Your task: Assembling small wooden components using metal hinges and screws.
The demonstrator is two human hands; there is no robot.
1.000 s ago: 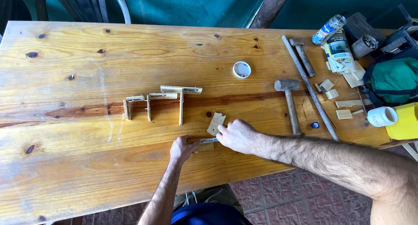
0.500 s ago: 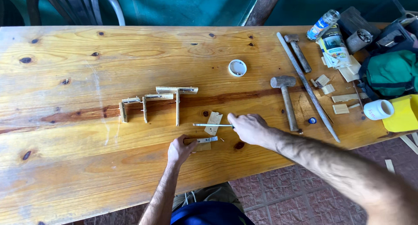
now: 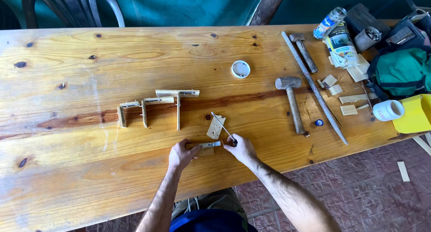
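My left hand [image 3: 182, 154] pins a small wooden strip with a metal bracket [image 3: 206, 145] flat on the wooden table [image 3: 90, 178]. My right hand [image 3: 241, 149] grips a thin metal tool [image 3: 221, 125] whose shaft slants up and left over a small loose wooden piece [image 3: 216, 127]. Its lower end sits by the right end of the bracket. Left of these stand three T-shaped wooden pieces [image 3: 157, 104] in a row, growing taller to the right.
A hammer [image 3: 292, 102], a long metal rod [image 3: 314, 90], a second hammer [image 3: 303, 50] and a white lid [image 3: 240, 69] lie on the table. At the right are wood scraps [image 3: 350, 104], a white cup [image 3: 388, 110], a green bag [image 3: 402, 72], a yellow box [image 3: 415, 113] and a bottle [image 3: 329, 22].
My right hand has drawn back toward me and now holds the thin tool slanted with its lower end at the bracket; half a second ago it lay level. My left hand stays on the strip.
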